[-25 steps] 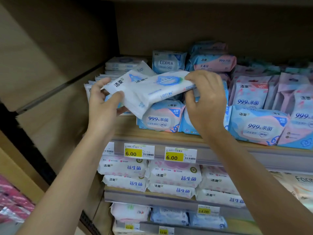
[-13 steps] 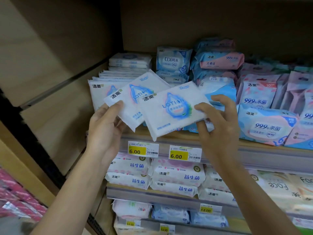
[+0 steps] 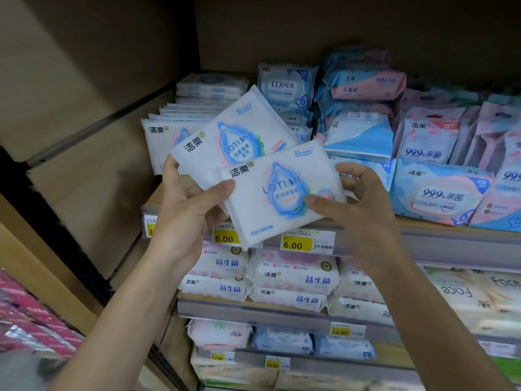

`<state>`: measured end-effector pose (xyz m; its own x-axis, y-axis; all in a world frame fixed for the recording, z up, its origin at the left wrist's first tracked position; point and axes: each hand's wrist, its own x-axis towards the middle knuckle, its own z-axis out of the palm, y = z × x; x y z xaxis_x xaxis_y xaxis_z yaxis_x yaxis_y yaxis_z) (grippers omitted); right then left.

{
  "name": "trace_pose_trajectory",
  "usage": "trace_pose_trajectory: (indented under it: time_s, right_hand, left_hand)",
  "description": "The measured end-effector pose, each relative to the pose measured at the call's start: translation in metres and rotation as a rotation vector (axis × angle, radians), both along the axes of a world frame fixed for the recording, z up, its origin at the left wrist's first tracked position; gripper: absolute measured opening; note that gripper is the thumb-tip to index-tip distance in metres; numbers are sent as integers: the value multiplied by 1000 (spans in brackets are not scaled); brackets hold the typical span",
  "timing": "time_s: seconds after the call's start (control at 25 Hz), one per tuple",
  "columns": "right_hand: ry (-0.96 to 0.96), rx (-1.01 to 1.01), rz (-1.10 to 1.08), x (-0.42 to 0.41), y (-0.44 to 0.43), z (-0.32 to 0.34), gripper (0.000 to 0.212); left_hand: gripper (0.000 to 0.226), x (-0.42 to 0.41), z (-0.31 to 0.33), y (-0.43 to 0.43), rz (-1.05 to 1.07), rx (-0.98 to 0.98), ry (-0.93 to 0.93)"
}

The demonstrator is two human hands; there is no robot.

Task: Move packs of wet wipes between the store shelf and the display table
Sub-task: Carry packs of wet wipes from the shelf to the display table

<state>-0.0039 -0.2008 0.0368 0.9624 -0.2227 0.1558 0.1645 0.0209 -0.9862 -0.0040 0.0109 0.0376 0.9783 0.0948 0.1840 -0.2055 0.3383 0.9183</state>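
Two flat white LOTION wipe packs are held fanned in front of the shelf. The front pack (image 3: 279,193) overlaps the rear pack (image 3: 234,139), which sits higher and to the left. My left hand (image 3: 186,218) grips both at their lower left corner, thumb across the front pack. On the right, my right hand (image 3: 363,201) pinches the front pack's right edge between thumb and fingers. More of the same white packs (image 3: 166,139) stand in a row on the shelf behind.
The shelf (image 3: 439,244) carries blue and pink 999 wipe packs (image 3: 439,193) on the right, with yellow 6.00 price tags (image 3: 296,244) on its front rail. Lower shelves hold white packs (image 3: 293,275). A wooden side panel (image 3: 70,108) closes the left.
Both hands have drawn the two packs off the shelf, lowered them and turned them face up. The packs have fanned apart.
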Motion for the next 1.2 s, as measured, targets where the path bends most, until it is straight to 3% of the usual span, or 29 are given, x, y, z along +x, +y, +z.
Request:
trace_pose_trajectory:
  time_s: [0.2, 0.32, 0.6, 0.72, 0.8, 0.84, 0.96, 1.2]
  right_hand:
    - [181, 27, 357, -8, -18, -2, 48]
    - [151, 25, 376, -16, -24, -16, 47]
    - [208, 109, 584, -33, -39, -76, 68]
    - [302, 76, 728, -35, -25, -102, 58]
    - [384, 72, 857, -36, -14, -114, 44]
    - [408, 56, 937, -38, -6, -118, 44]
    - [432, -10, 1223, -56, 32, -125, 65]
    - [463, -62, 1793, -159, 134, -122, 67]
  left_hand:
    - [51, -1, -6, 4, -6, 50, -8]
    - [37, -7, -16, 9, 18, 110, -3]
    - [43, -93, -72, 53, 242, 161, 92]
    - [42, -154, -109, 58, 416, 136, 184]
    - [53, -200, -126, 48, 522, 121, 241]
    - [60, -222, -133, 41, 578, 104, 268]
    - [52, -296, -147, 15, 858, -24, 314]
    - [50, -447, -133, -34, 1375, -100, 355]
